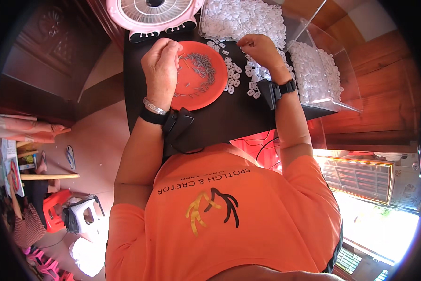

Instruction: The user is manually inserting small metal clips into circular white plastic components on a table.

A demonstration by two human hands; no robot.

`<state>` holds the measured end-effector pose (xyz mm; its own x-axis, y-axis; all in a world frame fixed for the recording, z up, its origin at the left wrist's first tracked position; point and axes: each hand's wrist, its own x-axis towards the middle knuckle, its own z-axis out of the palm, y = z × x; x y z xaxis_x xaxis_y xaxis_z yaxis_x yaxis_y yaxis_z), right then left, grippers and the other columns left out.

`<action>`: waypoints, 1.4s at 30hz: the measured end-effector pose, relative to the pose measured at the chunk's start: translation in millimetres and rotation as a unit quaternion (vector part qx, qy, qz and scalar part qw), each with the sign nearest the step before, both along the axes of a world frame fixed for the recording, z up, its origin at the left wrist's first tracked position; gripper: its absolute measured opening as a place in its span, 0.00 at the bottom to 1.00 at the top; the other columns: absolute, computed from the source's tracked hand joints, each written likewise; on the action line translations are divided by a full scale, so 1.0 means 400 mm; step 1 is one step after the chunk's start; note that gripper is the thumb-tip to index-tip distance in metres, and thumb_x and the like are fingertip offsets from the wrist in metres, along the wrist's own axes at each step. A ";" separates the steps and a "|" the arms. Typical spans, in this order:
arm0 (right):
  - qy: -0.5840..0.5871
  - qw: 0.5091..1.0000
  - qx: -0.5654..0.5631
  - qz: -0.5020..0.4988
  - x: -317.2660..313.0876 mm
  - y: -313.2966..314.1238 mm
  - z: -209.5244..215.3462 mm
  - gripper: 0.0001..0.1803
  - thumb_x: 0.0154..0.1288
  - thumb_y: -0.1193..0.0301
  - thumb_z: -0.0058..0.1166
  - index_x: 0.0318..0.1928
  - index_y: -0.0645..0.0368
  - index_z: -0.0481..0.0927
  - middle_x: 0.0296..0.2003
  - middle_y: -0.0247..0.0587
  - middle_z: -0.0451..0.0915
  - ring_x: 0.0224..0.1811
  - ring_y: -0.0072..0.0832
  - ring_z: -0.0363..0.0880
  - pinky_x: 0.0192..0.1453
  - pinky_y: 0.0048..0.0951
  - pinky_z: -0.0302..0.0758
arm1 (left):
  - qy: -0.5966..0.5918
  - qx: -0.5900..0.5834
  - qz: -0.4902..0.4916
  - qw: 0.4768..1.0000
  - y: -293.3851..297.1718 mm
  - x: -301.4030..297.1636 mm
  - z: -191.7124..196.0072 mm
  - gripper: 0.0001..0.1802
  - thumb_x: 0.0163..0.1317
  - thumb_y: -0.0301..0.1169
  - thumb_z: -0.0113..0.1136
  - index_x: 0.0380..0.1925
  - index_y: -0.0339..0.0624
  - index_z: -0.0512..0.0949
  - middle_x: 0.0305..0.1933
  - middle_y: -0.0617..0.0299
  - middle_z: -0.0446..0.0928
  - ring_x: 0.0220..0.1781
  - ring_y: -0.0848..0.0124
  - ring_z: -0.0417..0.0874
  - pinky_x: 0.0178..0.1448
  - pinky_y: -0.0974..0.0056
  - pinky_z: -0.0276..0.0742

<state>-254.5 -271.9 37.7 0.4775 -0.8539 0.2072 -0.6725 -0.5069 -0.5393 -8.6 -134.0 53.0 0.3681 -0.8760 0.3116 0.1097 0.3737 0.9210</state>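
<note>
My left hand is closed over the left rim of a round orange plate, thumb and fingers pressed together. What it pinches, if anything, is too small to make out. Thin grey metal pins lie heaped toward the plate's right side, with a few scattered along its lower part. To the right, my right hand is curled with its fingertips together, above small white oval plastic pieces with holes. Anything in those fingertips is hidden. Each wrist wears a black strap with a dark block.
A clear bin heaped with white pieces stands at the back, and a second clear bin stands at the right. A pink fan sits behind the plate. All rest on the dark table, with cables near its front edge.
</note>
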 end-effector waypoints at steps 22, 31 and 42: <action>-0.229 0.916 0.272 0.186 0.180 0.110 0.121 0.09 0.59 0.74 0.60 0.39 0.65 0.80 0.30 0.33 0.80 0.30 0.17 0.76 0.38 0.18 0.74 | -0.085 0.158 -0.140 0.974 -0.010 0.000 -0.006 0.12 0.62 0.36 0.49 0.29 0.40 0.76 0.20 0.70 0.69 0.21 0.82 0.67 0.23 0.76 0.60; -0.225 0.934 0.178 0.211 0.254 0.132 0.096 0.08 0.60 0.76 0.57 0.40 0.64 0.81 0.33 0.33 0.81 0.36 0.17 0.77 0.42 0.18 0.74 | -0.030 0.130 -0.186 0.973 -0.020 0.034 -0.020 0.12 0.62 0.37 0.46 0.31 0.41 0.74 0.22 0.68 0.70 0.23 0.80 0.70 0.27 0.75 0.61; -0.297 0.900 0.221 0.231 0.251 0.134 0.061 0.07 0.62 0.75 0.56 0.40 0.63 0.81 0.32 0.32 0.81 0.34 0.16 0.75 0.41 0.17 0.73 | 0.040 0.165 -0.261 0.950 -0.031 0.054 -0.029 0.11 0.59 0.36 0.49 0.31 0.40 0.75 0.21 0.69 0.71 0.19 0.80 0.70 0.23 0.75 0.62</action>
